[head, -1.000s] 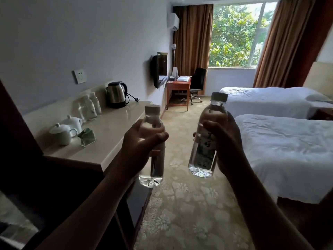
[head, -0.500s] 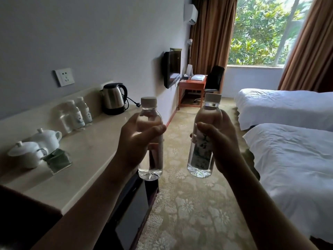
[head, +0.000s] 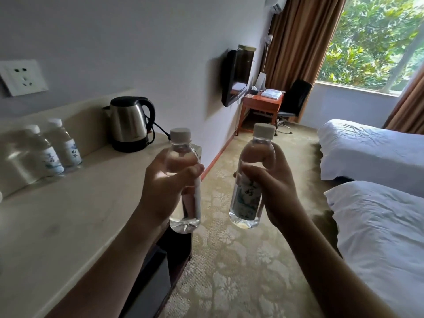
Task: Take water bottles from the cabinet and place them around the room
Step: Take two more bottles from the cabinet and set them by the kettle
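i've moved further along the counter (head: pixel 68 226); the teapots have slid out of view. my left hand (head: pixel 165 187) and right hand (head: pixel 273 189) each stay wrapped around a water bottle (head: pixel 183 180), the other bottle (head: pixel 246 198) alongside, unplaced.

Nearest bed (head: pixel 380 226) and socket (head: pixel 23 78) edge-cropped.

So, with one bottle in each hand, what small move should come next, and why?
Probably carry on toward the desk by the window. The left hand and right hand each grip a capped bottle, the counter beside the kettle already holds two bottles, and no bottle shows on the desk.
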`<state>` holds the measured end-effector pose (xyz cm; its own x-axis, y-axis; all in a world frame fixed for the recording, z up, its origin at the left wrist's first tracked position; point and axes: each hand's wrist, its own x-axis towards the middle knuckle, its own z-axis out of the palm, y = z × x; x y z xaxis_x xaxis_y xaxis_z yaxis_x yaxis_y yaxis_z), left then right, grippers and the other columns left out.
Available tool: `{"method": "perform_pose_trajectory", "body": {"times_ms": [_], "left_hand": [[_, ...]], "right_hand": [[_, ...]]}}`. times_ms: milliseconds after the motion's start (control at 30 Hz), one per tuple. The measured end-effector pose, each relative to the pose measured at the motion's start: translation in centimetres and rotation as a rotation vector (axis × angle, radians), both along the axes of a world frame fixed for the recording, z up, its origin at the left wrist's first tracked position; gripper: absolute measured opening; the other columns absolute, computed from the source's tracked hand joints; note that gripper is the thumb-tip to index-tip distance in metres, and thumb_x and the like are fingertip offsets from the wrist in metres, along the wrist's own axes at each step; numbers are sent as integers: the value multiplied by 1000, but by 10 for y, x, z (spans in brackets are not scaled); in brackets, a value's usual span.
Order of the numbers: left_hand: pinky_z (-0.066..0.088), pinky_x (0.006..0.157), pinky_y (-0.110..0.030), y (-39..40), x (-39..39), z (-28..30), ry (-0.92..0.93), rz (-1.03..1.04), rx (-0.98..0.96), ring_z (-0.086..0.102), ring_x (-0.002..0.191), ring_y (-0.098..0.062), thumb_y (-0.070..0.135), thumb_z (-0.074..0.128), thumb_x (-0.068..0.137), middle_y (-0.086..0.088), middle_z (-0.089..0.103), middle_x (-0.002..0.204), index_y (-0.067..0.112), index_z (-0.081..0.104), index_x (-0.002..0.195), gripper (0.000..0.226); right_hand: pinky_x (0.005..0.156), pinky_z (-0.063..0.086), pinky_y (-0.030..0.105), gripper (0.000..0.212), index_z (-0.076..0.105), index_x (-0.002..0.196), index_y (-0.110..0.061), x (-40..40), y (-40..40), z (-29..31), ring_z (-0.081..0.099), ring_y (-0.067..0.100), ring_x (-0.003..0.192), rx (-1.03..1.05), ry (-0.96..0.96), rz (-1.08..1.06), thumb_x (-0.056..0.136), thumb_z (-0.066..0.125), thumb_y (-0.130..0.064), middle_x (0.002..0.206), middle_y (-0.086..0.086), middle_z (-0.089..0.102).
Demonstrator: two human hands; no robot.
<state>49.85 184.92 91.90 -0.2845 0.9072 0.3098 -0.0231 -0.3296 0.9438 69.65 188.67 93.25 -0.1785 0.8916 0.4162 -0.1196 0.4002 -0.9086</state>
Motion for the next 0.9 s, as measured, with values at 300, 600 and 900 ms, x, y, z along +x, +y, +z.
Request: {"method": "perform_pose_trajectory", "body": {"times_ms": [300, 600, 900], "left_hand": [[58, 65, -32, 67, -36, -14, 39, 375, -67, 70, 79, -19, 19, 80, 65, 1, 70, 88, 13, 65, 92, 31], [58, 71, -21, 77, -63, -41, 72, 936, -123, 68, 70, -2, 5, 88, 67, 14, 71, 75, 23, 62, 103, 48], [49, 69, -12, 77, -129, -87, 74, 1090, -146, 62, 68, 3, -9, 82, 70, 4, 65, 81, 21, 58, 96, 46]], "right_hand": [[78, 59, 50, 49, 57, 113, -13, -69, 135, -21, 70, 22, 83, -21, 46, 304, 67, 73, -19, 93, -4, 70], [77, 57, 31, 47, 52, 114, -18, -170, 193, -64, 69, 16, 84, -47, 17, 838, 73, 72, -6, 92, 9, 68], [80, 54, 31, 52, 49, 115, -28, -257, 204, -120, 65, 7, 81, -83, -79, 897, 76, 74, -3, 83, -15, 69]]}}
